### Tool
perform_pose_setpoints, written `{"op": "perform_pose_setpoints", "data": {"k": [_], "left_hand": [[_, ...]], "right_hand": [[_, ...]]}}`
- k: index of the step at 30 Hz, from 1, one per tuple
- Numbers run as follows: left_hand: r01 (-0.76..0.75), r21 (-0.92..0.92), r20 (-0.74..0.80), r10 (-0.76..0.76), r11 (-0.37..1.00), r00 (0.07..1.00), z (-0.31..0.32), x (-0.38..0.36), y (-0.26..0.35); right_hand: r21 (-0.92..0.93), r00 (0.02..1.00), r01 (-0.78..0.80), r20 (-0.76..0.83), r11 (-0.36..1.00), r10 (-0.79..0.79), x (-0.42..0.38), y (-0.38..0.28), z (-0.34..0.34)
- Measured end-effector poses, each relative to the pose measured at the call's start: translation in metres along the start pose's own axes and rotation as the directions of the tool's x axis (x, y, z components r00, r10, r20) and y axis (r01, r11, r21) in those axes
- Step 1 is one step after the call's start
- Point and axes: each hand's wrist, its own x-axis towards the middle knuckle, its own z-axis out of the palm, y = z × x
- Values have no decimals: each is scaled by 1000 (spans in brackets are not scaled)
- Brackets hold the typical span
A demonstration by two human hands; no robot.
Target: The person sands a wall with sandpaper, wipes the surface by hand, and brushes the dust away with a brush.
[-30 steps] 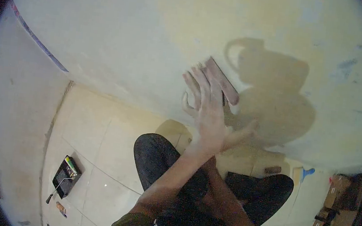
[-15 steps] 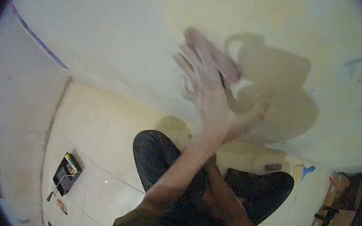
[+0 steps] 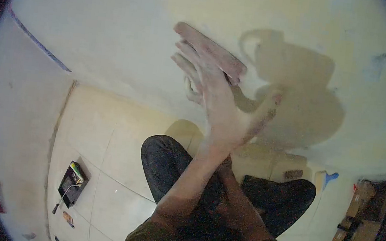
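Observation:
A long, reddish-brown sanding block [image 3: 212,52] lies flat against the pale wall [image 3: 130,42], slanting down to the right. My left hand [image 3: 219,95] presses it there, its fingers along the lower edge and its thumb stretched out to the right. Fine pale dust seems to coat the skin. From the lower right, my right forearm [image 3: 242,207] crosses under the left wrist. The right hand itself is hidden behind the left arm, so its fingers do not show. Shadows of hand and arm fall on the wall at right.
On the tiled floor at left sit a black paint tray [image 3: 72,185] with a roller and a small orange-brown item [image 3: 68,219]. Right of my knees lie a brown block [image 3: 293,174] and a blue-handled scraper or brush [image 3: 330,179]. Cardboard boxes [image 3: 353,219] stand far right.
My left hand and the sanding block have slid left and slightly up along the wall. The right forearm stays almost where it was.

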Motion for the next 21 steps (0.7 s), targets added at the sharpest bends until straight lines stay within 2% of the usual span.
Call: {"op": "perform_pose_setpoints", "data": {"k": [7,9,10,12,14,15,17,19,20,21], "left_hand": [[-61,65,-125,69,996,990,36,-21,11],[20,55,-86,-15,998,996,36,-18,11],[114,48,-77,-110,992,991,36,-14,12],[187,-55,-124,-192,981,973,31,0,-3],[117,-173,-221,-154,978,963,18,20,-14],[68,-185,-258,-116,980,959,-2,35,4],[11,-112,-331,-48,994,943,-3,37,7],[-4,52,-395,24,999,918,34,2,-29],[40,35,-413,-22,999,911,44,-13,-38],[87,15,-432,-72,996,899,53,-27,-47]], "right_hand": [[16,1000,-1,-15,1000,2,1,6,8],[21,999,7,-37,1000,-7,-3,7,9],[22,999,20,-50,1000,-19,-3,8,10],[24,996,43,-75,999,-41,-3,11,13],[42,993,56,-111,998,-51,-2,14,14],[59,992,54,-121,997,-47,-3,9,7],[89,989,50,-140,995,-37,-1,2,-10],[114,998,-60,-23,992,63,3,6,2],[115,993,-118,37,986,114,1,12,14],[181,992,-107,-43,978,116,2,21,33]]}}
